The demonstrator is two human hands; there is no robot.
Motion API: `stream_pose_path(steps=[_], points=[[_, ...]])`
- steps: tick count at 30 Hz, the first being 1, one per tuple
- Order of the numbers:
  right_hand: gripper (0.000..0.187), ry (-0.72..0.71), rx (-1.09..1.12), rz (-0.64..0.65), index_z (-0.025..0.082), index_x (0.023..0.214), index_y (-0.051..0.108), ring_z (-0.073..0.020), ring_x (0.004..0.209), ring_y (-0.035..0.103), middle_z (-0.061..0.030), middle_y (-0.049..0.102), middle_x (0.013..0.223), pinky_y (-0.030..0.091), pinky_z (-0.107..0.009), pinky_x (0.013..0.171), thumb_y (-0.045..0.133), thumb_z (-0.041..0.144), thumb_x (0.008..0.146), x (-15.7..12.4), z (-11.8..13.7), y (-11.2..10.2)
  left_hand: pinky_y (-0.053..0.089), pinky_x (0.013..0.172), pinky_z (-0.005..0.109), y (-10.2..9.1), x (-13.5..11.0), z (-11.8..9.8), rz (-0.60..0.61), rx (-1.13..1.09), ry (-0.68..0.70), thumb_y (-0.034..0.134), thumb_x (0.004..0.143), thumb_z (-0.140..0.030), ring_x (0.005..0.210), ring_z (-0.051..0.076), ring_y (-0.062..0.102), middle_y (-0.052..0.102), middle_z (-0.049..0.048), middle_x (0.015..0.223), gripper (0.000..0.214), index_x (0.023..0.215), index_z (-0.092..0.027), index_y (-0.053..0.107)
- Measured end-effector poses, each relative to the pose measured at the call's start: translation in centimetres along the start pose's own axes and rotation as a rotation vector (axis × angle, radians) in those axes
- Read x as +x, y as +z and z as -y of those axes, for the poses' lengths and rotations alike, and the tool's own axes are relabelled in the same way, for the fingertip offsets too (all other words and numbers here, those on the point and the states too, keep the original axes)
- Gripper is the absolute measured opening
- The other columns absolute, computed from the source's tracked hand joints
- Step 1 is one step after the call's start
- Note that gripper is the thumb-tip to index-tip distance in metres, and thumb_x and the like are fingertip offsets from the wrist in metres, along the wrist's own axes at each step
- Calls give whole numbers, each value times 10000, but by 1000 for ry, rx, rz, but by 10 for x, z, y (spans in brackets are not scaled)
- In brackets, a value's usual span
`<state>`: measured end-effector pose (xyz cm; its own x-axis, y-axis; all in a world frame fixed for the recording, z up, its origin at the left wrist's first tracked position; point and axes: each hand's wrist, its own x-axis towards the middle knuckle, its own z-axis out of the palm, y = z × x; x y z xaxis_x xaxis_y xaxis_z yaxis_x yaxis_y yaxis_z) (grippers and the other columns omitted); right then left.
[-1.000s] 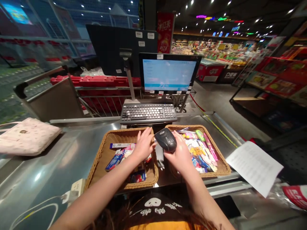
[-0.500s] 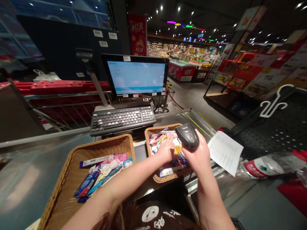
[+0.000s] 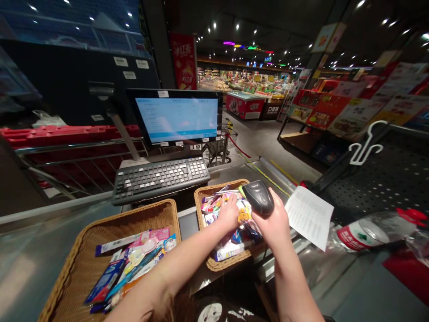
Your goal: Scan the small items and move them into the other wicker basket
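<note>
My right hand point(image 3: 275, 222) is wrapped round a black barcode scanner point(image 3: 257, 197), held above the right side of the smaller wicker basket point(image 3: 229, 264). Inside that basket lie several colourful small packets point(image 3: 229, 253). My left hand point(image 3: 229, 213) reaches in among them, its fingers stretched out and touching the packets near the back; no packet is visibly lifted. To the left stands a larger wicker basket point(image 3: 75, 264), holding several blue, pink and white packets point(image 3: 134, 257). My left forearm crosses over its right side and hides part of the contents.
Behind the baskets are a black keyboard point(image 3: 162, 178) and a lit monitor point(image 3: 177, 120). On the right are a printed sheet point(image 3: 309, 215), a large clear plastic bottle point(image 3: 372, 232) with a red-and-white label, and a white hook point(image 3: 365, 145) on a black perforated panel.
The camera view has shifted, so the scene sits lower and further left. My left hand stays in the smaller basket, its fingers slightly moved. The scanner remains in my right hand.
</note>
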<state>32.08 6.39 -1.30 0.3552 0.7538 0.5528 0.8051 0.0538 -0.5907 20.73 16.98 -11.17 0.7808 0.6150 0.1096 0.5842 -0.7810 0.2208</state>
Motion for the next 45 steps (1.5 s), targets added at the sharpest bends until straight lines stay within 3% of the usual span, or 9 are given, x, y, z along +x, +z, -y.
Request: stream_pose_path(steps=[3,6,14,21,27,36,45], points=[[497,-19,-1,-18,148,1198,600,-372,1321,489,-175,633,1239,364,-610,1114,635,330,736,1,-1,-2,127,1204,646,-22,-6,4,-43,36,-23,717,751,-388,1473,419,235,359,225,1554,585,1245,-92,617],[540,-9,8,-56,148,1240,584,-365,1311,501,-178,626,1259,375,-603,1109,650,361,749,1,0,-4,85,1205,649,-50,-17,12,-109,79,33,669,797,-355,1503,358,189,325,191,1583,458,1184,-114,623],[682,9,85,-140,131,1340,523,-372,1314,501,-204,554,1378,365,-607,1117,702,422,749,-3,16,-7,96,1196,650,-142,-63,42,-449,215,69,665,843,-402,1507,335,200,293,163,1601,398,1164,-172,613],[682,-165,142,-146,135,1357,489,-406,1322,489,-209,545,1374,349,-667,1100,692,368,749,-5,51,-7,44,1208,620,-198,-102,57,-714,390,31,692,833,-379,1491,338,252,339,164,1578,409,1194,-195,635],[554,-337,142,-88,155,1302,514,-400,1357,444,-176,582,1290,354,-659,1103,619,285,773,0,91,-1,-11,1216,599,-216,-131,65,-779,495,2,674,848,-375,1491,331,256,329,146,1583,412,1218,-198,631],[463,-461,114,62,187,1228,570,-419,1398,365,-156,574,1300,279,-710,1111,604,241,769,-1,130,31,-17,1212,607,-228,-174,90,-769,550,-175,706,817,-325,1482,345,275,315,151,1586,408,1199,-197,646],[540,-515,191,250,209,1200,603,-426,1405,361,-144,580,1316,246,-715,1122,612,174,661,-9,165,68,-7,1214,613,-233,-221,110,-739,518,-335,714,807,-313,1479,355,275,272,116,1609,447,1239,-237,629]])
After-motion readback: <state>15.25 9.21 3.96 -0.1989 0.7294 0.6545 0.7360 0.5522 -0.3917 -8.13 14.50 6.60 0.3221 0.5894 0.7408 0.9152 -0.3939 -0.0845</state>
